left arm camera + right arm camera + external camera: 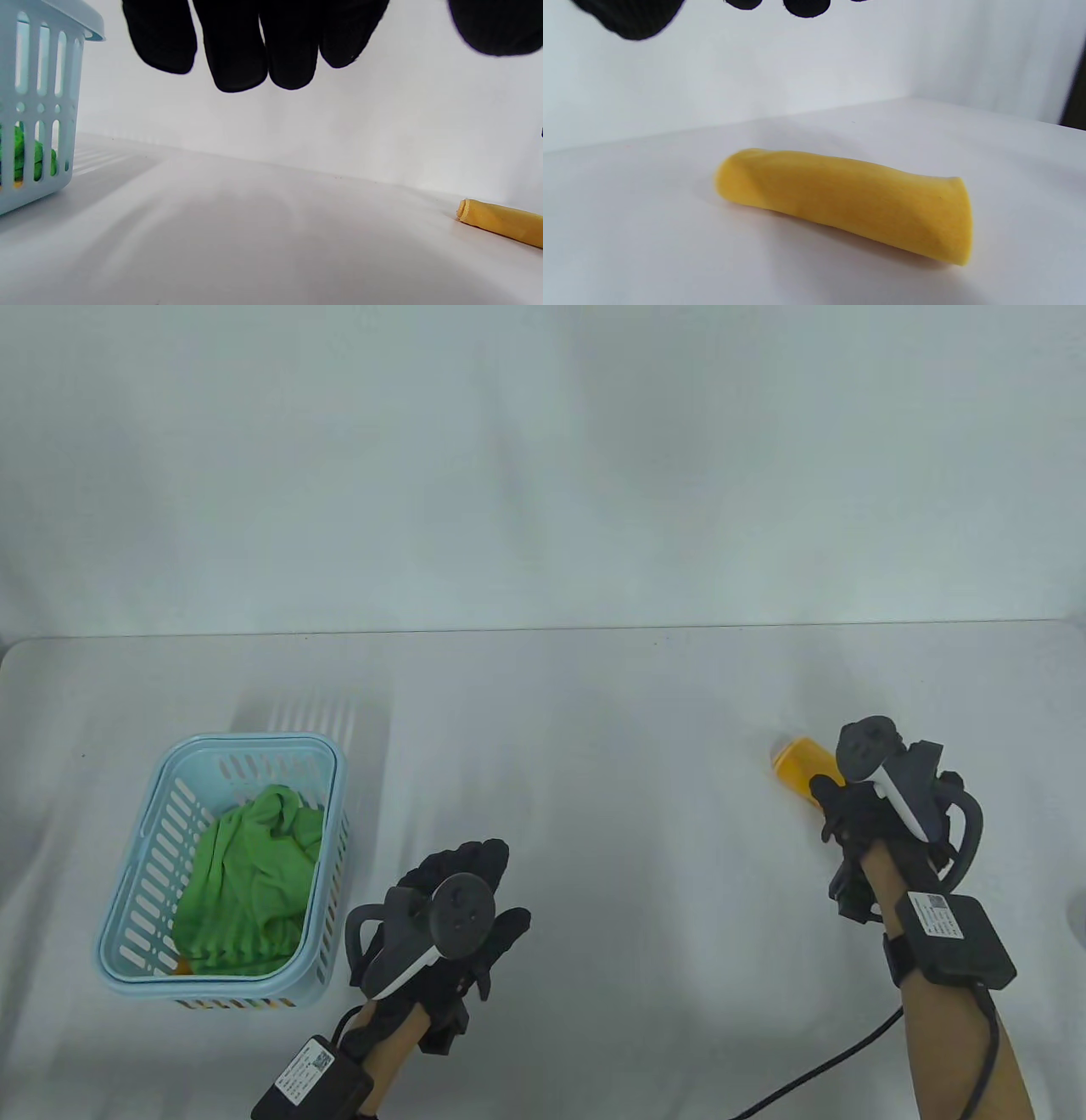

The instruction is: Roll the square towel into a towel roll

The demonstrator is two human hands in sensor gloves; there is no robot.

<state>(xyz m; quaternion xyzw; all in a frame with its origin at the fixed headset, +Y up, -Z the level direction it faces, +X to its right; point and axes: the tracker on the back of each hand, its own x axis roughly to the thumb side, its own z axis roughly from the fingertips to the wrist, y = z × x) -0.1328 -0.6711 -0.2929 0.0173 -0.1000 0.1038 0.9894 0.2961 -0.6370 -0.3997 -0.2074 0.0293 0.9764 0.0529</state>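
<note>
Both hands are empty, the left hand (462, 912) relaxed beside the basket (136, 891) and the right hand (857, 814) loose over the finished yellow towel roll (848, 199) lying free on the table (594, 780), so rolling appears complete.

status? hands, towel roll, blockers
Left hand open, idle by basket. Right hand open above yellow towel roll, already rolled on table. Nothing in the way.

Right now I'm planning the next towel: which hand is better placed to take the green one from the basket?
Left hand: it hovers open beside the basket holding the green towel.
</note>
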